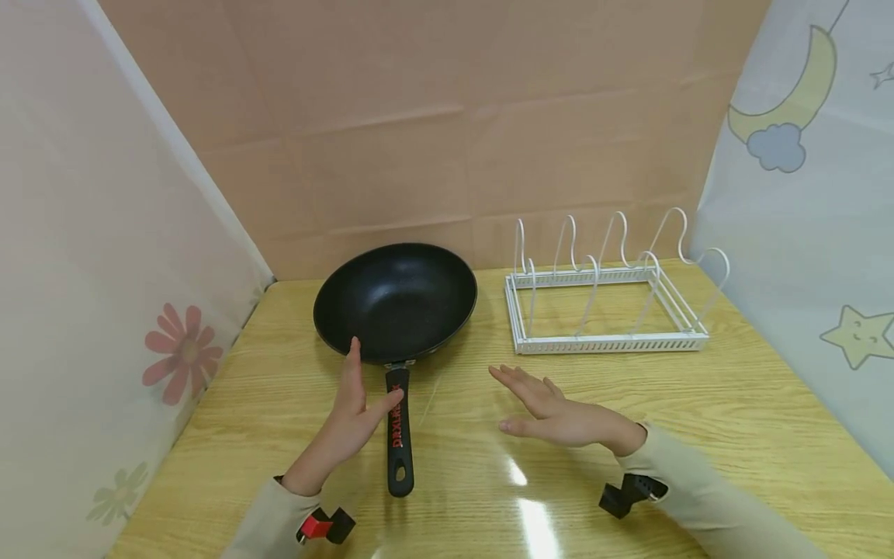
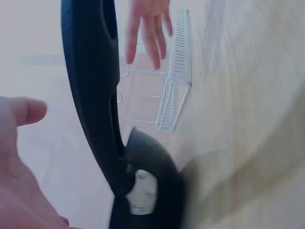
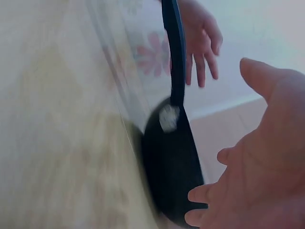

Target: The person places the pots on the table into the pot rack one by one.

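Observation:
A black frying pan [image 1: 398,303] rests on the wooden table, its long handle [image 1: 399,466] with red lettering pointing toward me. My left hand [image 1: 352,415] is just left of the handle, fingers extended and thumb spread across it in the head view. In the left wrist view a gap shows between the left thumb [image 2: 28,112] and the handle [image 2: 90,90]. Right of the pan, my right hand [image 1: 559,415] hovers with straight fingers and holds nothing. The right wrist view shows the right hand [image 3: 267,162] near the pan [image 3: 171,157]; whether they touch, I cannot tell.
A white wire rack [image 1: 608,344] with several upright curved dividers stands at the back right of the table [image 1: 475,512]. Behind the table hangs a tan backdrop [image 1: 419,140]. Pale printed sheets border the left [image 1: 84,272] and right [image 1: 803,233] sides.

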`<state>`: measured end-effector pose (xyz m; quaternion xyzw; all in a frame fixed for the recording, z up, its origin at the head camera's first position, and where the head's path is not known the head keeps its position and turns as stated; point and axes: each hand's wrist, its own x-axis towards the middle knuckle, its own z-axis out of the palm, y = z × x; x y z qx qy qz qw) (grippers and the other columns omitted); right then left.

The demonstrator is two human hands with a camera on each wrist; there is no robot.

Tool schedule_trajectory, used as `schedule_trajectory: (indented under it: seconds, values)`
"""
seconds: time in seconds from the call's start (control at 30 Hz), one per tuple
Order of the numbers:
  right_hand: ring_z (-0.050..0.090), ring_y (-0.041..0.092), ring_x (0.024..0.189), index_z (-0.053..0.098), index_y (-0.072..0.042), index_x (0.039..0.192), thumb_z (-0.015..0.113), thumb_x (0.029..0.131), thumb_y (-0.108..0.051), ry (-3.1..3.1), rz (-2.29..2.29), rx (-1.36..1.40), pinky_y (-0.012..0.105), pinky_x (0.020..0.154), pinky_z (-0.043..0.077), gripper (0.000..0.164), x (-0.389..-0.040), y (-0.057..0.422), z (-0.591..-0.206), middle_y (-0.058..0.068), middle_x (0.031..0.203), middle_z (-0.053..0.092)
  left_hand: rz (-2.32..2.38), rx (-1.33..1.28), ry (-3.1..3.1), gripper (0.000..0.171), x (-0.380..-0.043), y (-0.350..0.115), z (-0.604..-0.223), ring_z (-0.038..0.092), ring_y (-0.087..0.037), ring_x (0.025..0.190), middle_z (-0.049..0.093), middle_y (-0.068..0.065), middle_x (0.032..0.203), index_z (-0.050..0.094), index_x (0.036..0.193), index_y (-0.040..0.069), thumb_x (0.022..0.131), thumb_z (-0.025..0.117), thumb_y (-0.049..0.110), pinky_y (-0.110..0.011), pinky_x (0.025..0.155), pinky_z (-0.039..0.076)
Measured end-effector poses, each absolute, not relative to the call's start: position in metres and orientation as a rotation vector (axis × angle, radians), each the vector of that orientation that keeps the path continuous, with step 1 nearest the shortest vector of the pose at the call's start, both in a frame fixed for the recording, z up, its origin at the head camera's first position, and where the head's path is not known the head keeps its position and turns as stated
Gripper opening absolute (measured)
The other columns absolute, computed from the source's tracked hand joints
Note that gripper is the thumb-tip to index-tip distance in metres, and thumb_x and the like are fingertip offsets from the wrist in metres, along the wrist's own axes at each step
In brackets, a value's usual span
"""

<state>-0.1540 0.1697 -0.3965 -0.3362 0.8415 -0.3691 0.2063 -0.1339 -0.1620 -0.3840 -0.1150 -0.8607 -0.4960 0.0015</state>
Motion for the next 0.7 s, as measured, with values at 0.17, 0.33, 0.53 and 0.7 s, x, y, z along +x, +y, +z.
schedule_trajectory:
  seconds: [0.17, 0.33, 0.53, 0.7]
  values:
    - [-0.003, 0.038, 0.149, 0.002, -0.017, 0.161, 0.045, 0.104, -0.047, 2.080, -1.121, -0.868, 0.068, 0.112, 0.006, 0.077, -0.152, 0.152, -0.400, 0.013, 0.165, 0.000, -2.034, -0.120, -2.490, 0.093, -0.131, -0.166, -0.388, -0.003, -0.047, 0.146, -0.013, -0.022, 0.160, -0.023, 0.153, 0.005, 0.098, 0.052, 0.015, -0.068, 0.112, 0.006]
    - [0.008, 0.037, 0.149, 0.000, -0.016, 0.160, 0.039, 0.105, -0.046, 1.857, -1.210, -0.789, 0.063, 0.112, 0.020, 0.074, -0.145, 0.130, -0.401, 0.012, 0.164, 0.008, -2.428, 0.027, -2.185, 0.086, -0.132, -0.166, -0.396, 0.011, -0.049, 0.143, -0.006, -0.028, 0.158, -0.023, 0.152, 0.003, 0.096, 0.041, 0.017, -0.062, 0.113, 0.014]
    - [0.009, 0.039, 0.148, 0.000, -0.001, 0.157, 0.032, 0.108, -0.035, 1.506, -1.439, -0.712, 0.059, 0.116, 0.013, 0.068, -0.136, 0.099, -0.407, 0.022, 0.160, 0.015, -2.751, 0.202, -1.811, 0.045, -0.138, -0.164, -0.409, 0.042, -0.034, 0.124, 0.034, -0.017, 0.140, 0.025, 0.145, 0.004, 0.102, 0.032, 0.017, -0.041, 0.101, 0.038]
    - [0.017, 0.038, 0.147, 0.000, 0.005, 0.155, 0.034, 0.107, -0.036, 1.174, -1.621, -0.625, 0.051, 0.119, 0.016, 0.072, -0.129, 0.077, -0.413, 0.026, 0.157, 0.021, -2.977, 0.254, -1.572, 0.034, -0.152, -0.162, -0.418, 0.057, -0.021, 0.096, 0.059, -0.004, 0.102, 0.059, 0.086, 0.014, 0.104, 0.030, 0.015, -0.034, 0.088, 0.045]
